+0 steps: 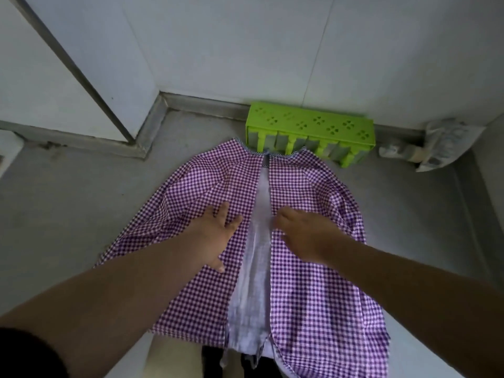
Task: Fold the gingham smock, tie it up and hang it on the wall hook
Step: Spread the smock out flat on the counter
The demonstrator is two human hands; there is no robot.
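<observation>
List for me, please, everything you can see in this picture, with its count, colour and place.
purple-and-white gingham cloth smock: one, spread on the floor, its back opening showing a pale lining, neckline toward the wall.
lime-green perforated plastic rack: one, lying against the wall just beyond the neckline.
clear crumpled plastic bag: one, printed, in the right corner by the wall.
grey concrete floor: one, beneath everything.
pale wall panels: at the back and left.
left hand: one, fingers spread flat on the left panel of the smock.
right hand: one, resting on the right panel beside the opening.
</observation>
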